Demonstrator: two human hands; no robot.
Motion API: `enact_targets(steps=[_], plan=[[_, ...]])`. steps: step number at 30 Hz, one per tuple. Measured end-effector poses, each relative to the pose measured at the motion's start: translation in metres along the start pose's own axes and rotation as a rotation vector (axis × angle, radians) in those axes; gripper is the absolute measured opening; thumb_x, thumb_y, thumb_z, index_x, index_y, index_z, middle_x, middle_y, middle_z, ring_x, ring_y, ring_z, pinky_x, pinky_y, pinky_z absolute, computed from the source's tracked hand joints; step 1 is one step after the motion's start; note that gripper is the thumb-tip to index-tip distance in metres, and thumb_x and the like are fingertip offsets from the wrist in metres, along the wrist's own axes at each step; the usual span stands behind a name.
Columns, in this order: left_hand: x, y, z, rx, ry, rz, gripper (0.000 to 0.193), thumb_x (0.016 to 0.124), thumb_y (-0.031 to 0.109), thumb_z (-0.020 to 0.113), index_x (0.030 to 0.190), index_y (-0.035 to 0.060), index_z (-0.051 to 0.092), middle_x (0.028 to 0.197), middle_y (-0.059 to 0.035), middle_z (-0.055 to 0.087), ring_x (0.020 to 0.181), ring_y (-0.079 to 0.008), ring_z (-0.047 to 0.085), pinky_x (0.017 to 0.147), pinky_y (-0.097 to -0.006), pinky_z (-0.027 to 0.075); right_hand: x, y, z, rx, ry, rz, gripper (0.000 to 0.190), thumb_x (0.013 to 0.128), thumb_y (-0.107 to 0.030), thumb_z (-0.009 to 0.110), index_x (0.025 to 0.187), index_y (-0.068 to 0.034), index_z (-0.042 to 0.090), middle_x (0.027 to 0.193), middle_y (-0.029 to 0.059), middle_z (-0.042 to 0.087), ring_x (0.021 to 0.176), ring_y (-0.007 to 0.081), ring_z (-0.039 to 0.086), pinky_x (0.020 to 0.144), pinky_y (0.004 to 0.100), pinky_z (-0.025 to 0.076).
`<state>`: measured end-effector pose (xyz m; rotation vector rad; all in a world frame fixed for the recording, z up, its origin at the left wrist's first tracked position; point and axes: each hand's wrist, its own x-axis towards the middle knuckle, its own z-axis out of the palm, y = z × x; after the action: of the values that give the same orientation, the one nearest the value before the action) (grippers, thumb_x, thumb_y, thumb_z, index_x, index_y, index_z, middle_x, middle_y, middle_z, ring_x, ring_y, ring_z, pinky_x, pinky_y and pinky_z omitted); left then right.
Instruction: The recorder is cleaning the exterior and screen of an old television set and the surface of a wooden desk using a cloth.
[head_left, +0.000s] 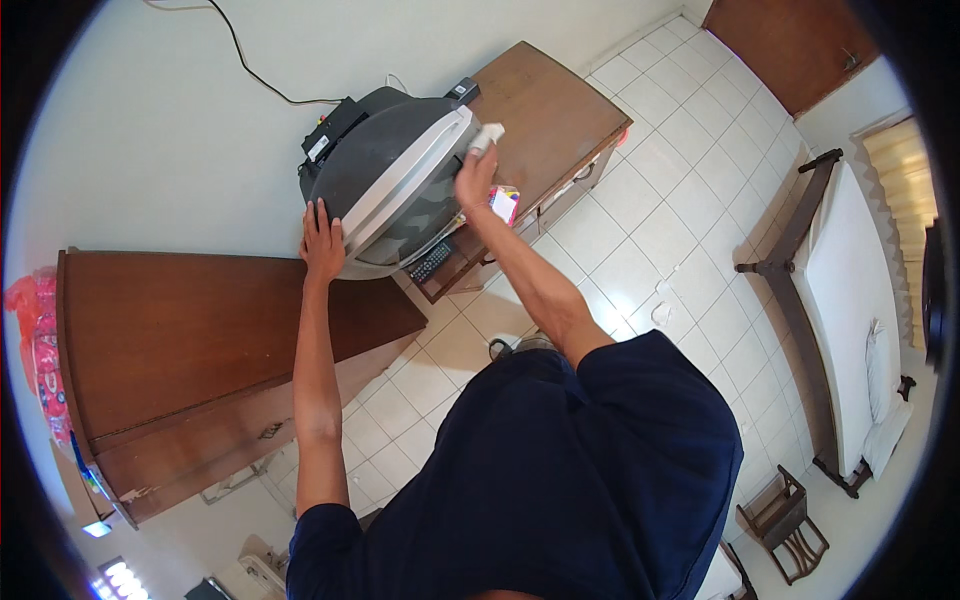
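A grey CRT television (382, 150) with a silver front frame sits on a brown wooden cabinet (551, 97). My left hand (322, 244) lies on the television's left side, fingers spread against its casing. At the opposite side of the screen, my right hand (476, 178) grips a white cloth or tissue (489, 137) by the frame's edge. Below the screen, a black remote control (431, 260) rests on the cabinet top. A small colourful packet (504, 202) lies beside my right wrist, partly hidden by it.
Behind the television are a black box (334, 135) and a cable (259, 79) running up the wall. A tall wooden wardrobe (187, 330) stands at left. White scraps (661, 311) lie on the tiled floor (637, 217). A bed (847, 315) and a wooden chair (784, 517) stand at right.
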<state>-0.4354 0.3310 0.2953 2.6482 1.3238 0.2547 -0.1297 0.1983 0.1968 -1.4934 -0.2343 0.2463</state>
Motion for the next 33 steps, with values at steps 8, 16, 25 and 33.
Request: enact_targets(steps=[8,16,25,33], plan=[[-0.019,0.036,-0.028,0.138,0.044,0.159,0.057,0.119,0.046,0.031,0.174,0.0327,0.037,0.182,-0.0132,0.028,0.167,-0.04,0.024,0.128,-0.0698,0.019,-0.009,0.028,0.009,0.012,-0.14,0.02,0.064,0.118,-0.029,0.034,0.168,0.01,0.029,0.178,0.0315,0.023,0.168,0.0427,0.02,0.137,0.0446,0.014],[-0.007,0.043,-0.041,0.185,-0.068,0.465,0.063,0.112,0.05,0.046,0.172,0.0346,0.04,0.184,-0.0061,0.026,0.169,-0.0361,0.022,0.132,-0.0694,0.014,-0.06,-0.024,0.018,0.101,-0.278,0.222,0.077,0.119,-0.044,0.027,0.174,0.006,0.007,0.182,0.0305,0.005,0.171,0.0416,0.001,0.137,0.0452,0.002],[0.019,0.073,-0.044,0.181,-0.028,0.579,0.061,0.109,0.041,0.053,0.17,0.0408,0.043,0.183,-0.0015,0.029,0.168,-0.0329,0.026,0.131,-0.0707,0.015,-0.063,0.013,0.033,0.316,-0.01,-0.026,0.073,0.121,-0.041,0.024,0.176,0.0,-0.003,0.185,0.0197,-0.001,0.171,0.0341,0.0,0.138,0.0412,0.005],[0.014,0.058,-0.034,0.181,-0.013,0.577,0.062,0.111,0.041,0.053,0.171,0.0449,0.038,0.183,0.0006,0.028,0.168,-0.0327,0.027,0.13,-0.0711,0.018,-0.102,-0.017,0.04,-0.048,-0.071,0.213,0.077,0.119,-0.036,0.035,0.173,0.008,0.004,0.181,0.0331,0.009,0.169,0.0451,0.006,0.137,0.0474,0.006]])
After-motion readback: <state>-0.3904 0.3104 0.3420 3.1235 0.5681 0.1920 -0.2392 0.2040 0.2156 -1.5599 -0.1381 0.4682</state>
